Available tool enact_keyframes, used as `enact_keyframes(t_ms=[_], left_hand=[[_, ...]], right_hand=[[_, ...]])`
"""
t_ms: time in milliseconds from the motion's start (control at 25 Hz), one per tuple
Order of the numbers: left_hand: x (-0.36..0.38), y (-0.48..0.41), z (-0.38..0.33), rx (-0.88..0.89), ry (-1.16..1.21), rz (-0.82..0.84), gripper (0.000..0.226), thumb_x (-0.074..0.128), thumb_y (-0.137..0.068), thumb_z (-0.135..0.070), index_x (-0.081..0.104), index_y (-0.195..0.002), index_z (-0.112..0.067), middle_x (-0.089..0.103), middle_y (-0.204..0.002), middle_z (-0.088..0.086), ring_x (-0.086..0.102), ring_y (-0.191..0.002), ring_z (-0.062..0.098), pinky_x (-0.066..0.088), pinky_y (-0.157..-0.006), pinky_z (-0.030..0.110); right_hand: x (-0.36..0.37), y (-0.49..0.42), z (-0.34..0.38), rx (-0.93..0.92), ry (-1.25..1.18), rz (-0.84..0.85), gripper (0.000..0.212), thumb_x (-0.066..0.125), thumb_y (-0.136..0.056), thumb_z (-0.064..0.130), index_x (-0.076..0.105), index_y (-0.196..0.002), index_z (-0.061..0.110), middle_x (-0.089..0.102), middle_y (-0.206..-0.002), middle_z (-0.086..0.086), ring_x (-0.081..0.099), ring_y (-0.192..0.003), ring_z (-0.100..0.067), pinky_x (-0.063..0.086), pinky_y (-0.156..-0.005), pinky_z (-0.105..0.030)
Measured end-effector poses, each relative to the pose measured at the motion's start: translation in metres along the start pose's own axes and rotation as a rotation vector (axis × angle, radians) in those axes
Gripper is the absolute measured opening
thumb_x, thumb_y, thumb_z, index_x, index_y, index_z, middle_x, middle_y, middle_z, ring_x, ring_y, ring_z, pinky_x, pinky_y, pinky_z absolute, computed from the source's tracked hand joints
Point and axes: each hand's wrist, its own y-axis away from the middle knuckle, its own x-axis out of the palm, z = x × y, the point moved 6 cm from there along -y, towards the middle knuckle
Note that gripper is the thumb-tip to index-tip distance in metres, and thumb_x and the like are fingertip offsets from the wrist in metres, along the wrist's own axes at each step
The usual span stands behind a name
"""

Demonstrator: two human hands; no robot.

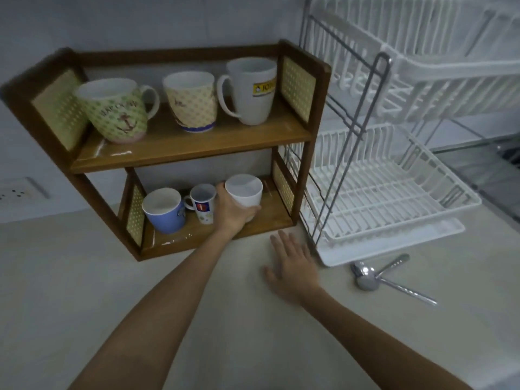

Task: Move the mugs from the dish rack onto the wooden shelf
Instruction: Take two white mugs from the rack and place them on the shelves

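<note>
A two-tier wooden shelf (194, 144) stands on the counter. Its top board carries a green patterned mug (115, 116), a yellow patterned mug (192, 104) and a tall white mug (253, 91). On the bottom board stand a blue mug (164, 211) and a small white mug with a red mark (202, 204). My left hand (229, 211) is wrapped around a plain white mug (244, 191) at the right of the bottom board. My right hand (292, 266) lies flat and open on the counter below it. The white two-tier dish rack (394, 192) to the right holds no mugs.
Two metal spoons (377, 277) lie on the counter in front of the rack's white drip tray (439, 232). A wall socket (19, 191) sits at the far left. A sink edge shows at the far right.
</note>
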Motion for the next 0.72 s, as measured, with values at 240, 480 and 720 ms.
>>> enact_keyframes(t_ms=[240,480,720], left_hand=[[0.028,-0.017,0.007,-0.013,-0.014,-0.005,0.094,0.09,-0.054,-0.026,0.035,-0.127,-0.006,0.053,-0.13,0.013,0.05,-0.121,0.03,0.042,-0.095,0.036],[0.053,-0.04,0.01,-0.021,-0.001,-0.023,0.097,0.09,-0.055,-0.027,0.035,-0.131,-0.006,0.051,-0.134,0.014,0.048,-0.124,0.029,0.042,-0.099,0.038],[0.058,-0.041,0.013,-0.027,0.013,-0.043,0.098,0.091,-0.053,-0.03,0.036,-0.13,-0.005,0.052,-0.132,0.014,0.049,-0.122,0.029,0.043,-0.097,0.036]], right_hand=[[0.038,-0.001,-0.017,-0.032,0.095,0.071,0.083,0.02,-0.086,0.069,0.004,-0.152,0.023,0.001,-0.162,-0.003,-0.005,-0.148,-0.022,-0.008,-0.116,-0.047],[0.041,-0.003,-0.019,-0.036,0.037,0.03,0.083,0.023,-0.084,0.067,0.006,-0.152,0.022,0.003,-0.162,-0.002,-0.005,-0.148,-0.021,-0.011,-0.115,-0.038],[0.044,-0.005,-0.019,-0.032,0.052,0.019,0.084,0.023,-0.084,0.068,0.007,-0.152,0.023,0.003,-0.162,-0.001,-0.005,-0.148,-0.021,-0.013,-0.114,-0.037]])
